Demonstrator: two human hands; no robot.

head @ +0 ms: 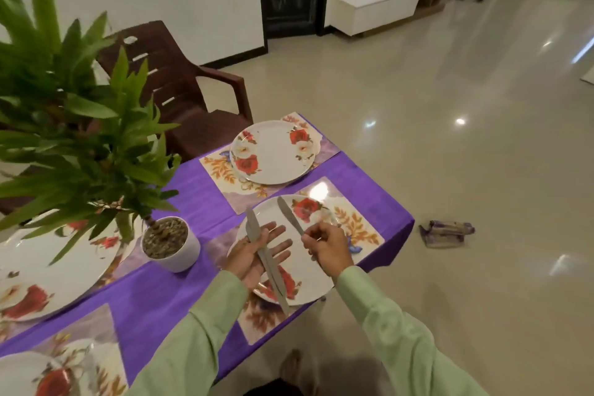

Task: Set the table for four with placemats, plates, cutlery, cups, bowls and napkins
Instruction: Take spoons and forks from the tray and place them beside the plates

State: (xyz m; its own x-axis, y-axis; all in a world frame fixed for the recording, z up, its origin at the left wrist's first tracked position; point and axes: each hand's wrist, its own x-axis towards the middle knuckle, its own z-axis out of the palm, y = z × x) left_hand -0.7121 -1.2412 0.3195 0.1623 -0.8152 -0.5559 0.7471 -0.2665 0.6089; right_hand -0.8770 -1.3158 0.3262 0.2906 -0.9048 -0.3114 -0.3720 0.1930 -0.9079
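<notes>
Purple cloth (199, 190) covers the bench as you stand at its corner setting, both hands above a rose-patterned plate (308, 280) that sits on a floral placemat (363, 228). Your right hand (324, 247) pinches a knife (291, 217) by the handle, thumb against curled fingers, its blade pointing up and away over the plate's far rim. Your left hand (260, 254) lies palm up with fingers spread, and steel cutlery (268, 264) rests across the palm (knives by the blades, though the count is hard to tell). One tip points away and another reaches down past the wrist. Just beyond, a second plate (273, 151) sits on its own mat (218, 167) in front of a brown plastic chair (180, 80). A potted plant (180, 251) stands on the cloth to your left, with two more plates (48, 273) beyond it. A crumpled wrapper (446, 233) lies on the tiled floor.
</notes>
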